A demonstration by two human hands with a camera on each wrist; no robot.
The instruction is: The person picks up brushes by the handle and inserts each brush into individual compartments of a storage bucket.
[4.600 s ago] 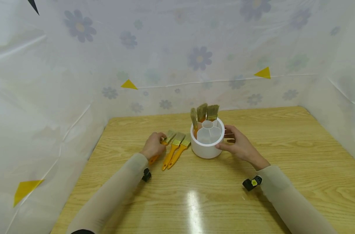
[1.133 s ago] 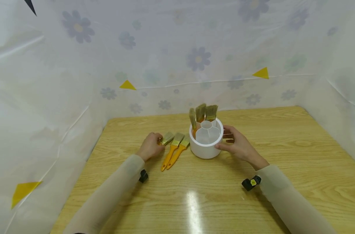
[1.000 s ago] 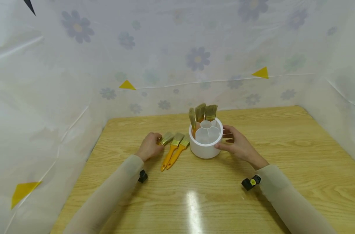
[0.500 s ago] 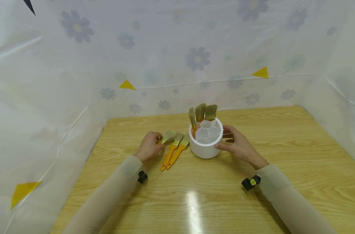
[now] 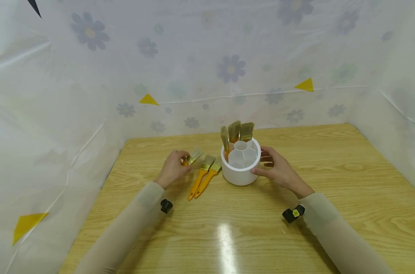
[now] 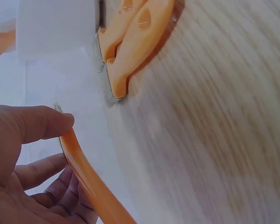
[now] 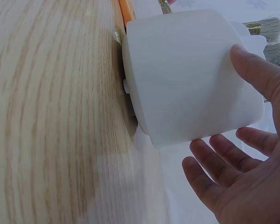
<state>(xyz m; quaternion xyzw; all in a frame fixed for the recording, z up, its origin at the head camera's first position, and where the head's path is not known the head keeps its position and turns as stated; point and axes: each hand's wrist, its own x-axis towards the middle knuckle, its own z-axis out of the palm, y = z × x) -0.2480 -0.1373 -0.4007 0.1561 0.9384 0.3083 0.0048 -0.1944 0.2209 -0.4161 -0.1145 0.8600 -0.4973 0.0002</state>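
My left hand [image 5: 173,167] pinches a flat paintbrush [image 5: 194,156] with an orange handle between thumb and fingers. In the left wrist view the brush's handle [image 6: 95,186] slants clear of the wood, its bristles mostly hidden behind the thumb. Two similar paintbrushes [image 5: 198,179] lie side by side on the table, just right of that hand. My right hand [image 5: 277,167] holds the side of a round white divided brush holder [image 5: 239,177], thumb at the front and fingers behind. Three paintbrushes [image 5: 234,131] stand bristles up in the holder's rear and left compartments.
The wood-grain table [image 5: 248,236] reaches back to a pale flowered plastic sheet [image 5: 193,64]. More sheeting rises at the left and right. Yellow tape pieces [image 5: 148,99] are stuck on it. Front compartments and the central tube [image 5: 241,145] of the holder show no brush.
The left hand has picked up the leftmost paintbrush, raising it slightly and shifting it away from the other two. The right hand has stayed on the brush holder.
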